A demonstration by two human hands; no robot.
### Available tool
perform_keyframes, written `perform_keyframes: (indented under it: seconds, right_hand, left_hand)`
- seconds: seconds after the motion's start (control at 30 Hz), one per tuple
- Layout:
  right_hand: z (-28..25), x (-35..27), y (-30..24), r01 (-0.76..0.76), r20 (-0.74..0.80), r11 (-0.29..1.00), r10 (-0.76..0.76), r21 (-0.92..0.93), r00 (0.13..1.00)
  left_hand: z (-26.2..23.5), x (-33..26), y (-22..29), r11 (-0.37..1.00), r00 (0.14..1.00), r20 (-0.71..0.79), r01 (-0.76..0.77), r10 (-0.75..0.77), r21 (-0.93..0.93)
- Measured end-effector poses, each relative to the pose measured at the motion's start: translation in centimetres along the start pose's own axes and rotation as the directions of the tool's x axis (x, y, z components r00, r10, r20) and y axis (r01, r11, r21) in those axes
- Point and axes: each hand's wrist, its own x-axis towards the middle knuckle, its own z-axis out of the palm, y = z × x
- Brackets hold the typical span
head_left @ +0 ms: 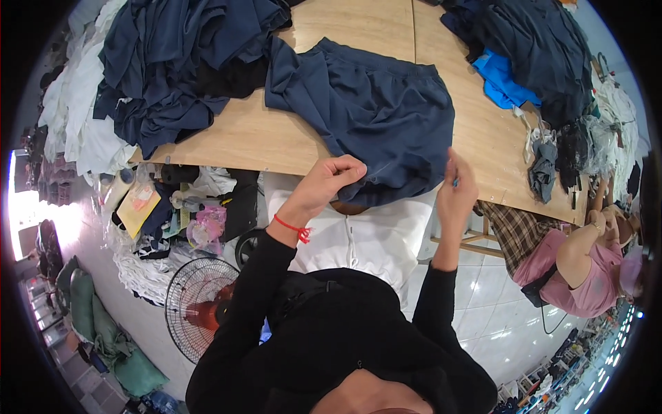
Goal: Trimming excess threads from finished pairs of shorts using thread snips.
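While navy shorts (383, 114) lie ahead | left hand (327, 179) touching | right hand (456, 190) just beside

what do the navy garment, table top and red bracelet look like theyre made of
Navy garment: matte cloth, possibly synthetic, judging by its smooth, soft folds; the gathered waistband suggests elastic.
Table top: light wood or wood-look board, given the grain and straight seam.
Red bracelet: probably knotted cord, with loose ends.
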Motion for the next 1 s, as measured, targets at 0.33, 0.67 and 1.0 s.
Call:
perform_keyframes:
  seconds: [0.33,0.67,1.0]
  right_hand:
    - [1.6,-4.7,-9.3,0.304,0.048,0.899,-0.335,0.314,0.941]
    - [-2.3,-5.0,-7.5,-0.559,0.608,0.576,0.130,0.597,0.783]
    - [-0.5,-6.5,-9.3,0.006,0.327,0.978,-0.076,0.210,0.942]
  left_hand:
    - [2.9,-1.0,2.7,0.992,0.999,-0.039,0.032,-0.037,-0.124]
    - [2.6,-1.3,2.7,0.992,0.995,-0.096,0.022,-0.034,-0.121]
    - [2.8,-1.6,3.4,0.985,0.995,-0.078,0.043,-0.057,-0.168]
